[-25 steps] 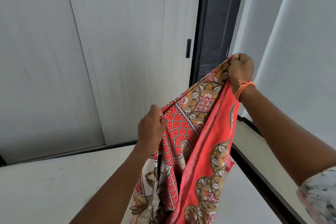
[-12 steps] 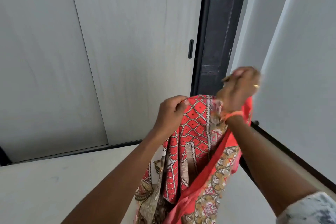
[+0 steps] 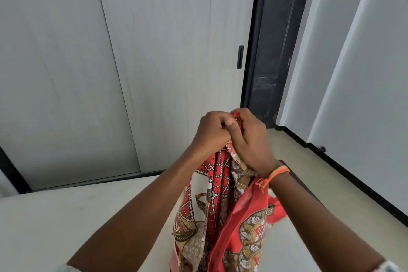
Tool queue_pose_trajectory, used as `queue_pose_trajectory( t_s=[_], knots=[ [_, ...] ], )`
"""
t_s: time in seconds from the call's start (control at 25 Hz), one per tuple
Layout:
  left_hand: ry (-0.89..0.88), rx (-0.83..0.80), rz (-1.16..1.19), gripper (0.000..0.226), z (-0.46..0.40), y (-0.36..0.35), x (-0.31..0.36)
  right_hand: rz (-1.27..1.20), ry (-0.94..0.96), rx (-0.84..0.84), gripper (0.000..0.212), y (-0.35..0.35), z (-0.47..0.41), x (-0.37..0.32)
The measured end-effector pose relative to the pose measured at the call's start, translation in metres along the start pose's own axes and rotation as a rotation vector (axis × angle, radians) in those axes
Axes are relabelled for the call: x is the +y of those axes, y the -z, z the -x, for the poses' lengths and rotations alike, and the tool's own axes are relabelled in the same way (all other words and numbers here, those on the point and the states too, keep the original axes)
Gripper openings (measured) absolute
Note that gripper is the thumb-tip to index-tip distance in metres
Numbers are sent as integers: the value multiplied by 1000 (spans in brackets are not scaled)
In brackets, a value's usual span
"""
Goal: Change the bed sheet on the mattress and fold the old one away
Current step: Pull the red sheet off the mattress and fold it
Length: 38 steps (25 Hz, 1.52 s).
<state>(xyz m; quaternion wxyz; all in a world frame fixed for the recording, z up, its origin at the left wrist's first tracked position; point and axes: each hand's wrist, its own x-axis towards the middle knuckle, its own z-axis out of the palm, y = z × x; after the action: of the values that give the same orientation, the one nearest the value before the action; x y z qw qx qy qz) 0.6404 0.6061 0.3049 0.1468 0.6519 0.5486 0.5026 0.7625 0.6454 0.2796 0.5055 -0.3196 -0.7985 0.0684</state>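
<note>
Two corners of the sheet now meet.
Below both hands hangs the patterned sheet; the right hand, apart a second ago, has closed on the left hand, both pinching its top edge, so one fold looks done.

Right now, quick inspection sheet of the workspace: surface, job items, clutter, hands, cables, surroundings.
Surface: pale flat surface below the hands, probably the mattress; dark frame edge along its right side.
Job's things: red patterned sheet bunched at the top, hanging down from both hands.
Clutter: nothing seen.
Hands: left hand and right hand held together, both gripping the sheet's top edge; orange thread band on the right wrist.
Cables: nothing seen.
Surroundings: pale sliding wardrobe doors with a black recessed handle, a dark opening beside them, white panels at right.
</note>
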Motion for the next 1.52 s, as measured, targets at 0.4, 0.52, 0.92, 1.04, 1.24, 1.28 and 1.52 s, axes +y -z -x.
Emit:
queue_pose_trajectory(
  t_s=[0.4,0.52,0.92,1.04,1.24,1.28,1.52],
  knots=[
    [101,-110,158,24,22,0,-54,491,491,145,47,49,-73,15],
    [24,346,-191,27,38,-15,-76,483,474,213,45,60,-91,9],
    [55,269,-83,26,62,-47,-116,322,425,290,45,62,-109,4],
    [94,-18,-6,22,73,-43,-113,288,388,294,47,65,-112,6],
    [211,187,67,18,79,-57,-121,287,340,316,40,71,-113,9],
    [261,320,33,17,75,-48,-125,285,319,317,39,74,-112,12],
    [22,297,-352,21,83,0,-124,245,208,295,46,75,-110,19]
  ],
)
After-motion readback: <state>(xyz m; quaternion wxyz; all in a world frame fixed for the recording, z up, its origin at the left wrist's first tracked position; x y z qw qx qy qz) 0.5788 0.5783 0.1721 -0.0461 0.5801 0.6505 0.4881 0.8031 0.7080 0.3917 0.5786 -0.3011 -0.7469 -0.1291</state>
